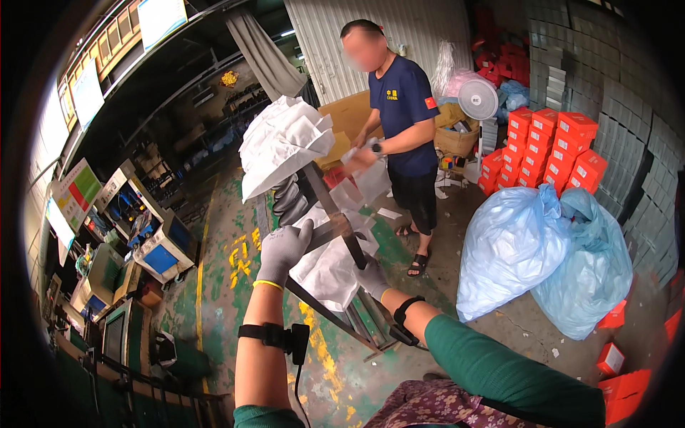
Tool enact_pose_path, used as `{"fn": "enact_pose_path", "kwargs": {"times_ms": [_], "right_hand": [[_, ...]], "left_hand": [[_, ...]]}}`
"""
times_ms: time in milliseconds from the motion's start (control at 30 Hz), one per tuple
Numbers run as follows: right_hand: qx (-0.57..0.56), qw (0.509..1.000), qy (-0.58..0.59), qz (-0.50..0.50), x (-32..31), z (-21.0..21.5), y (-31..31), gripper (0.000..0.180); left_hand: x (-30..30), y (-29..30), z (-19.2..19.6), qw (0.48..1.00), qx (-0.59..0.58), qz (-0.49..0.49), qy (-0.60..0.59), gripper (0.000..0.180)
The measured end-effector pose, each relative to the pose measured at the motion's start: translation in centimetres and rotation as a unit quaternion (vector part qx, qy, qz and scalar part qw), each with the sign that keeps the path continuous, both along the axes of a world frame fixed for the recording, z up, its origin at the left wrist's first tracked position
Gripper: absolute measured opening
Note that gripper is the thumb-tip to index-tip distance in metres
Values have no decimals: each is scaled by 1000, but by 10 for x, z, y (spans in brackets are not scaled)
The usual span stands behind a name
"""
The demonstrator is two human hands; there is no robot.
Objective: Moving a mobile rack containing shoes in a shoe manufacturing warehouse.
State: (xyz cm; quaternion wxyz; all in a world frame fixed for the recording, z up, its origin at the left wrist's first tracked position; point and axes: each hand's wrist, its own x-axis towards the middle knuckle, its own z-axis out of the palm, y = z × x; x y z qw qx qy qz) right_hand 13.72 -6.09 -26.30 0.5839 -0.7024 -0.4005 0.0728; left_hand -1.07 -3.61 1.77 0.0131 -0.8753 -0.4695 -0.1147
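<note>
Both of my hands wear pale grey gloves. My left hand [280, 251] is closed on the near end of a dark metal rack [325, 196], its thumb pointing up. Lower and to the right, my right hand [372, 277] grips the same rack's upright bar. A heap of crumpled white paper sheets [285, 139] rests on top of the rack. Below it, several black, ridged, stacked pieces [291, 203] show; I cannot make out their kind. More white paper [328, 274] lies lower on the rack, partly hidden by the bars and my hands.
A co-worker [405, 114] stands beyond the rack, hands near white paper. Blue plastic bags [514, 250] stand at the right, before stacked orange boxes [546, 151]. Orange boxes [624, 392] lie at the lower right. Machines [157, 246] line the left. Paper scraps litter the floor.
</note>
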Motion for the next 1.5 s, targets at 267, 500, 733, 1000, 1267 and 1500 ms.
{"fn": "enact_pose_path", "kwargs": {"times_ms": [267,500,733,1000,1267,1500], "right_hand": [[-11,1000,18,4,3,-1,-4,28],[-4,999,25,29,-6,4,-2,32],[-80,985,84,130,-8,39,-25,36],[-32,994,78,68,18,21,-33,25],[20,999,43,10,4,-8,11,24],[5,997,60,54,3,-2,5,24]], "left_hand": [[2,-2,0,1000,-5,2,-1,64],[-7,0,1,1000,-7,10,-5,63],[-9,15,-9,1000,24,-7,5,63],[13,1,-13,999,22,-33,17,63],[0,6,9,1000,-25,-2,7,66],[-6,6,-4,999,-23,-21,15,62]]}}
